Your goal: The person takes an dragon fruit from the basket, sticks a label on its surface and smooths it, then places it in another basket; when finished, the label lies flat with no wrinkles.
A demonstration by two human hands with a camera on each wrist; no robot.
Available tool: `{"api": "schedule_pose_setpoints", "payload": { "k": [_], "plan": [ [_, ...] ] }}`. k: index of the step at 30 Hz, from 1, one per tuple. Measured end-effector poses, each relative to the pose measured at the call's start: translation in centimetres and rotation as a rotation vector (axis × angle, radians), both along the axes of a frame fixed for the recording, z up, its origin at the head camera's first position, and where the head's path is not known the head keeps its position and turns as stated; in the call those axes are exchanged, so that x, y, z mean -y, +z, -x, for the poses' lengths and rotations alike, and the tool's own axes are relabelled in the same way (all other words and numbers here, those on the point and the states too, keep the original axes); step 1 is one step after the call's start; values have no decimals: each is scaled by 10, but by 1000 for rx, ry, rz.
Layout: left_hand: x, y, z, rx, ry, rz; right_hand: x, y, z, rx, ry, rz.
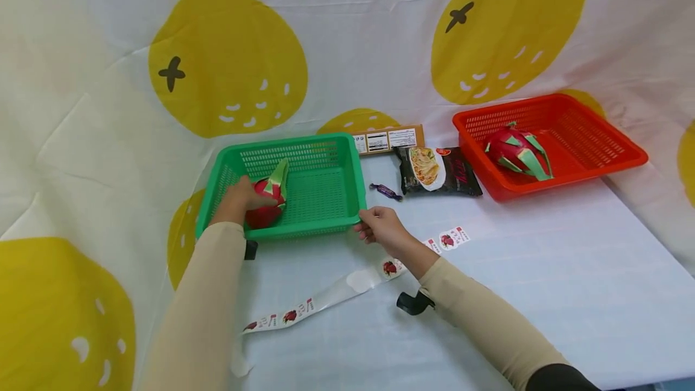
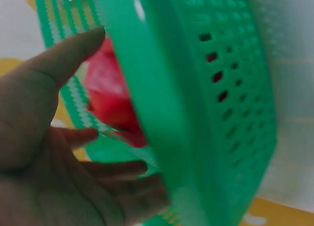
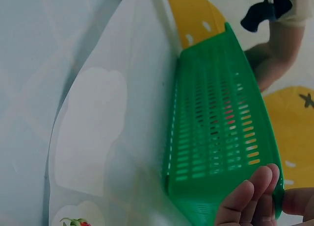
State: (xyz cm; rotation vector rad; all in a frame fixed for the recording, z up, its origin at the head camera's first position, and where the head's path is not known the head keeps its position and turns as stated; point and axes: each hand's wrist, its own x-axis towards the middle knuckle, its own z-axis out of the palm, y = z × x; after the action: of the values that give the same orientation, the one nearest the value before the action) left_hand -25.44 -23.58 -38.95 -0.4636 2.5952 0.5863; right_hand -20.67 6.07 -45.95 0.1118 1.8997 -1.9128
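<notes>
A green plastic basket [image 1: 320, 192] stands at the left of the table, with a dragon fruit [image 1: 263, 217] lying in its left end. My left hand [image 1: 239, 198] reaches in over that end, beside the fruit. In the left wrist view its fingers [image 2: 115, 168] are spread and fairly straight, and the fruit appears beyond them, partly hidden by the rim. With thumb and fingers, my right hand [image 1: 384, 229] pinches the basket's near right corner. Below the basket runs a strip of stickers [image 1: 339, 294] printed with dragon fruits, partly behind my right wrist.
At the back right a red basket [image 1: 575, 165] holds another dragon fruit [image 1: 513, 148]. Between the baskets lie a black food packet [image 1: 453, 177], a small purple wrapped candy [image 1: 386, 191] and a cardboard box [image 1: 417, 136]. A fruit-patterned cloth [image 1: 369, 35] hangs behind.
</notes>
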Motion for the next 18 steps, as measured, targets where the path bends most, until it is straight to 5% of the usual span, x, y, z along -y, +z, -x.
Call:
{"api": "schedule_pose_setpoints", "payload": {
  "k": [4,18],
  "plan": [
    [5,-8,1,31,-13,-67,0,0,0,-8,6,7],
    [3,-34,4,-69,-48,-123,0,1,2,4,0,-18]
  ]
}}
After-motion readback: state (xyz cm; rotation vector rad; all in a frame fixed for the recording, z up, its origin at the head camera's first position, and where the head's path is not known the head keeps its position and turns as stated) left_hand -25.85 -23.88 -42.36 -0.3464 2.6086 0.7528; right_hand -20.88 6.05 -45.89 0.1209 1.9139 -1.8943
